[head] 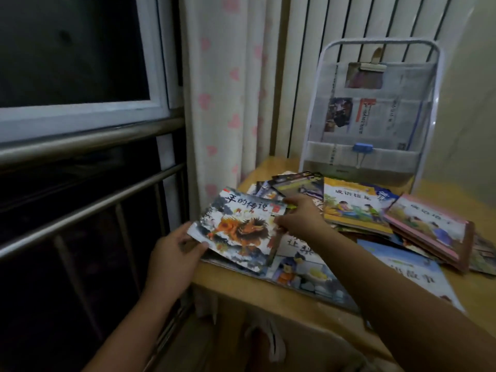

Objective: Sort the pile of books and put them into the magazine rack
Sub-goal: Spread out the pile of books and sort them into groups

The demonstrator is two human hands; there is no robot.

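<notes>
- Room: I see a dark window with rails, a heart-print curtain and a radiator.
- Wooden table: one white magazine rack stands at its back edge.
- Pile of books: many overlapping; exact count unclear.
- One dragon-cover book, at the pile's left edge.
- My left hand grips its near-left corner; my right hand pinches its far-right edge.

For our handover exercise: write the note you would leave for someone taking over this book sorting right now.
Left hand grips the lower left corner of the dragon book; right hand pinches its right edge.
The other books lie scattered on the wooden table.
The rack stands at the back, holding only newspaper; no books in it.
Done: one book picked up.
Left: sort the pile and fill the rack.
</notes>
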